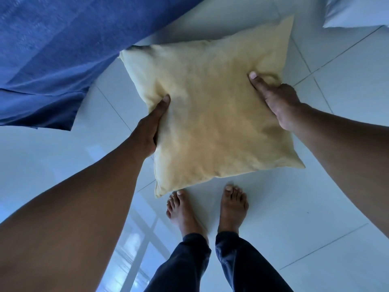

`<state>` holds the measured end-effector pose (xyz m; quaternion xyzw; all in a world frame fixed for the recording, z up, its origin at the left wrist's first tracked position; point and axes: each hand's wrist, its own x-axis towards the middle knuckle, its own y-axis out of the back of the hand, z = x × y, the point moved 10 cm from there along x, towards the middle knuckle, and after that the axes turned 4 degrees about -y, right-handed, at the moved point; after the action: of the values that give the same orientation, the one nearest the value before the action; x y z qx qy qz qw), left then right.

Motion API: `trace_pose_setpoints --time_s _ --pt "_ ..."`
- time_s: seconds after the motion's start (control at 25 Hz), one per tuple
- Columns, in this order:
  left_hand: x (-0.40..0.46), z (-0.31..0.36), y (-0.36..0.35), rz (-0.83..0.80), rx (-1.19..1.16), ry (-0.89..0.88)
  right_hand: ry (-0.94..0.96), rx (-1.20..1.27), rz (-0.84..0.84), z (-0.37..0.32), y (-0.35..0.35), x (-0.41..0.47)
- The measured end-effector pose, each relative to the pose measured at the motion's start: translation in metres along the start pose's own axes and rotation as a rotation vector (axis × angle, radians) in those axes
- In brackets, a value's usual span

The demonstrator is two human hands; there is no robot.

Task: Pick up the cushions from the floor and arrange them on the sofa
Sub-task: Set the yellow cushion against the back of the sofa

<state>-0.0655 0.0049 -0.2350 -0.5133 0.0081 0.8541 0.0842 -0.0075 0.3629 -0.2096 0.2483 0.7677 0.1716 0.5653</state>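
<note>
A square pale yellow cushion (212,114) fills the middle of the head view, held flat above the white tiled floor. My left hand (150,127) grips its left edge with the thumb on top. My right hand (277,102) grips its right edge, thumb pressed into the fabric. The sofa, draped in a blue cover (63,49), takes up the upper left, just beyond the cushion's far left corner. A white cushion (355,11) lies on the floor at the top right, partly cut off by the frame.
My bare feet (208,207) stand on the glossy white tiles (315,197) just below the cushion's near edge. A loose corner of the blue cover hangs down at the left. Open floor stretches to the right and lower left.
</note>
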Motion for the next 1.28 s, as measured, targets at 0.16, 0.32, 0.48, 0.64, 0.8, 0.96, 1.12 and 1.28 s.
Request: trace_pose_setpoints --time_s 0.16,0.32,0.48,0.64,0.8,0.96,1.12,1.28 --pt "-0.037 0.003 -0.004 0.040 0.008 0.005 0.035 0.089 -0.026 0.002 0.019 -0.024" --pt "-0.102 0.010 -0.015 0.051 0.002 0.033 0.011 0.159 -0.054 0.011 0.052 -0.081" --pt "-0.178 0.023 -0.023 0.030 0.023 0.042 0.030 0.220 -0.066 0.018 0.099 -0.148" --pt "-0.277 0.060 -0.035 -0.004 0.019 0.021 0.051 0.295 -0.044 0.003 0.158 -0.232" --pt "-0.369 0.100 -0.037 -0.004 0.039 -0.007 0.102 0.352 -0.058 -0.022 0.207 -0.312" --pt "-0.469 0.161 -0.026 0.004 -0.007 -0.098 0.176 0.420 -0.098 -0.069 0.256 -0.408" --pt "-0.538 0.215 -0.009 0.069 -0.066 -0.226 0.280 0.493 -0.118 -0.127 0.283 -0.479" --pt "-0.591 0.266 0.010 0.155 -0.130 -0.332 0.407 0.517 -0.175 -0.196 0.302 -0.536"
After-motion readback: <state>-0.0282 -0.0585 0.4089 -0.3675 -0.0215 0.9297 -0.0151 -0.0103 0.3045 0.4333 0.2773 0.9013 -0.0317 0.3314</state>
